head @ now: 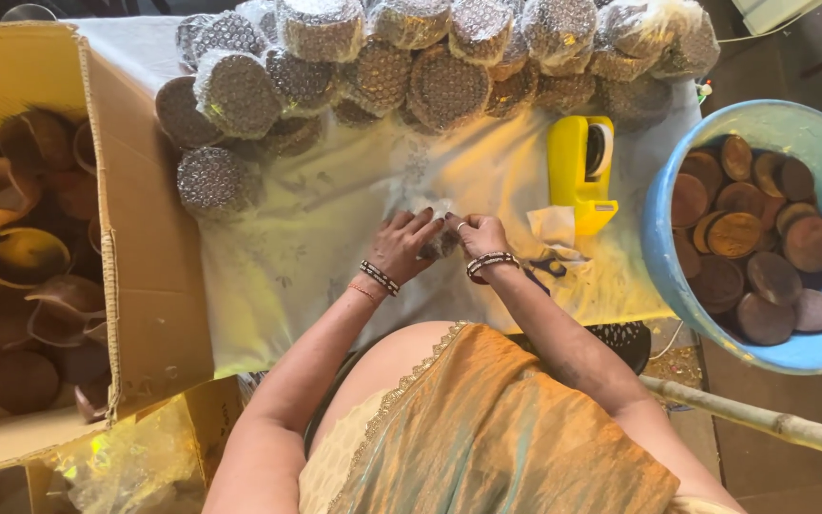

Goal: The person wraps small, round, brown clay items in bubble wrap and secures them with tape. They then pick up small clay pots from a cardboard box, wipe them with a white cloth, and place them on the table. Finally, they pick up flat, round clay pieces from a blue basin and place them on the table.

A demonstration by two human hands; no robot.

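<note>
Hands meet over the middle of the pale cloth [316,257] that covers the table. The left hand [401,246] lies spread, fingers curled down over a small bubble-wrapped bundle [438,228], and the right hand [479,234] pinches the bundle's other side, so both hold it between them; what is inside the wrap I cannot make out. Both wrists carry beaded bangles.

Taking the bundle as the mark: just beyond it to the right stands a yellow tape dispenser [580,171], with a scrap of paper [554,227] near its foot. Farther right, off the cloth's edge, a blue tub [668,276] holds round brown discs [753,247] stacked loosely. Beyond the bundle, along the far side of the cloth, sits a heap of finished bubble-wrapped rounds [430,67], and one such round [213,181] lies alone to the left. Farther left still is an open cardboard box [135,238] full of brown shell-like bowls [26,257]. Below the box, near the person's left elbow, a crumpled clear plastic bag [126,466] glints.
</note>
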